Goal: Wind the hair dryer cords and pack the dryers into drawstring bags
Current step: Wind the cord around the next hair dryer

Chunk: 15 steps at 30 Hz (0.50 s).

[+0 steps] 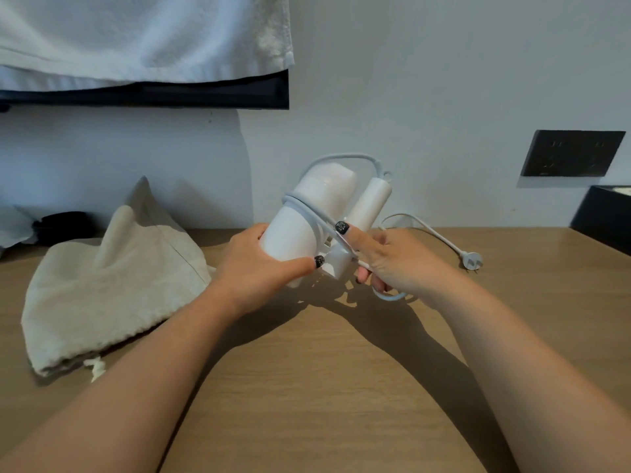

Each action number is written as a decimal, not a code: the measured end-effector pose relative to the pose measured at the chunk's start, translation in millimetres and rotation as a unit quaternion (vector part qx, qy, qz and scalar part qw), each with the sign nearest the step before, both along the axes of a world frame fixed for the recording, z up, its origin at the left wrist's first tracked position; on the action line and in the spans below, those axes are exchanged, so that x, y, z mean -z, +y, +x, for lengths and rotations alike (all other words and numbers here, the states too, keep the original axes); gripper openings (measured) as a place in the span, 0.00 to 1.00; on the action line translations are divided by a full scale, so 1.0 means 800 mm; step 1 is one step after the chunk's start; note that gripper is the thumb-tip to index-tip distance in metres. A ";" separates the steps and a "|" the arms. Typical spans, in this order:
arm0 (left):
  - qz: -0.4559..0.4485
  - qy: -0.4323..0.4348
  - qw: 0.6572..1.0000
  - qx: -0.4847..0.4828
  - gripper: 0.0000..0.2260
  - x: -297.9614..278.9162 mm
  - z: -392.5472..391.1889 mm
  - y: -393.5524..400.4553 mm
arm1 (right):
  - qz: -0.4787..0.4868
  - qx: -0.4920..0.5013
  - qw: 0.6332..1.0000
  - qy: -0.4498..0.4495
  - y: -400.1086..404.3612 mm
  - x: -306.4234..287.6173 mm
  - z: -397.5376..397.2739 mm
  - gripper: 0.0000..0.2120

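Note:
A white hair dryer (307, 213) with its handle folded is held above the wooden counter (324, 370). My left hand (259, 268) grips its barrel from the left. Its white cord (307, 209) loops over the top and wraps once around the barrel. My right hand (386, 264) holds the cord against the dryer, the thumb pressing on it and the fingers curled round a loop below. The rest of the cord trails right to the plug (473, 260), which lies on the counter. A cream drawstring bag (112, 288) lies at the left.
A white towel (143, 39) hangs from a dark shelf at the upper left. A black wall socket (573, 153) sits at the right, with a dark box (604, 216) below it. Some dark items (65, 223) lie behind the bag.

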<state>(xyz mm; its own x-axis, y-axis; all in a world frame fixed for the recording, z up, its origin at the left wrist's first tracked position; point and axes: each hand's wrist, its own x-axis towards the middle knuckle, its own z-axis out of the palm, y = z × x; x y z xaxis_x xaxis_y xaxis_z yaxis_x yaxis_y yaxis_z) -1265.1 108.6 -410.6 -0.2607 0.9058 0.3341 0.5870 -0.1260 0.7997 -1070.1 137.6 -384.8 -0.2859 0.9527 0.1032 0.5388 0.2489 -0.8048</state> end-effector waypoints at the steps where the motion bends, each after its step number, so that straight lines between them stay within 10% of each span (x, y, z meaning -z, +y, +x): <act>1: -0.002 0.009 1.000 -0.008 0.31 0.000 0.000 0.000 | 0.000 0.009 1.000 -0.010 0.000 0.000 0.001 0.37; 15: 0.065 0.099 0.988 -0.098 0.32 -0.005 0.010 -0.004 | 0.068 0.059 0.991 -0.094 0.007 0.009 -0.003 0.38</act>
